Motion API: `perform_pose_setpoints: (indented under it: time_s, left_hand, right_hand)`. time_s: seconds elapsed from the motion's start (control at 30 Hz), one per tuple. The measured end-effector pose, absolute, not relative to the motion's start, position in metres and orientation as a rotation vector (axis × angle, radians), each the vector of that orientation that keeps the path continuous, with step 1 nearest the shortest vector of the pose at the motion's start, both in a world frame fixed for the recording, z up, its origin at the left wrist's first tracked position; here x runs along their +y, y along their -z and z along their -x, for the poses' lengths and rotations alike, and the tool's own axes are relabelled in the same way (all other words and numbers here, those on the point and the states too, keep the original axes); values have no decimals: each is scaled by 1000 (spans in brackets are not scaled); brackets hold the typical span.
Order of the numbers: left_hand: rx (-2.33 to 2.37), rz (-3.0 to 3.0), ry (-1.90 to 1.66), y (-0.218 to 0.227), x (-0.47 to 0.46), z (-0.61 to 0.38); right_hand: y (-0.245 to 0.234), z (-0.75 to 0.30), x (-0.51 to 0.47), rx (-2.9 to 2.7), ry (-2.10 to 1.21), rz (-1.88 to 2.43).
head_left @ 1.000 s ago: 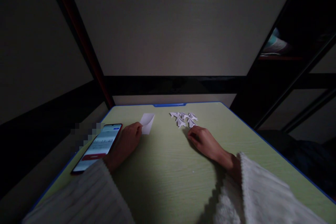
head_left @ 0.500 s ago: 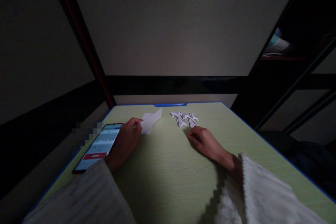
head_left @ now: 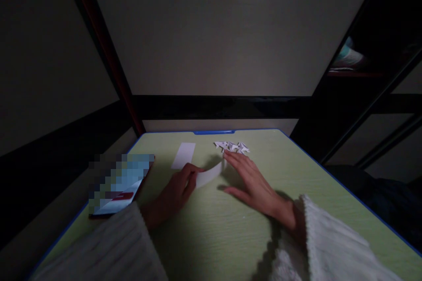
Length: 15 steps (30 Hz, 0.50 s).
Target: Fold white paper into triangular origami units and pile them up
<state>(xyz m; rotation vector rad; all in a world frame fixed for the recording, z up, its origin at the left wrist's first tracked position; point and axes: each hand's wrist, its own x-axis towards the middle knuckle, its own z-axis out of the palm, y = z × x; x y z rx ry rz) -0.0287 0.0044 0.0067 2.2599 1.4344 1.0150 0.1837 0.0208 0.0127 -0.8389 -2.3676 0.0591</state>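
Observation:
My left hand [head_left: 176, 191] pinches one end of a white paper strip [head_left: 209, 174] held just above the pale green table [head_left: 211, 228]. My right hand [head_left: 252, 180] is spread with fingers stretched out, its fingertips touching the strip's far end. A second white strip [head_left: 183, 155] lies flat on the table behind my left hand. Several small folded white paper pieces [head_left: 232, 146] lie in a cluster just beyond my right fingertips. Both arms wear white knitted sleeves.
A phone [head_left: 120, 189] with a lit, partly blurred screen lies near the table's left edge. The table has a blue rim [head_left: 213, 131]. Dark bed-frame bars [head_left: 217, 106] stand behind and at both sides, with a wall beyond.
My left hand lifted one strip off the stack and brought it toward the middle. My right hand opened and moved left to meet the strip's end. One strip stayed on the table.

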Motion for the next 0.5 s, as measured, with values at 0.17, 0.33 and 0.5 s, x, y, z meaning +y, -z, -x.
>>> perform_pose_setpoints:
  time_s: [0.17,0.33,0.5]
  left_hand:
    - [1247,-2251,-1010,-7,-9,20]
    - [1279,-2158,-1127,-5,-10,20]
    - [1332,-1871,-1313,-7,-4,23]
  right_hand:
    - [-14,-180,17,-2467,-45,818]
    - [-11,-182,18,-2429,-161,837]
    - [-6,-178,21,-1875,-714,960]
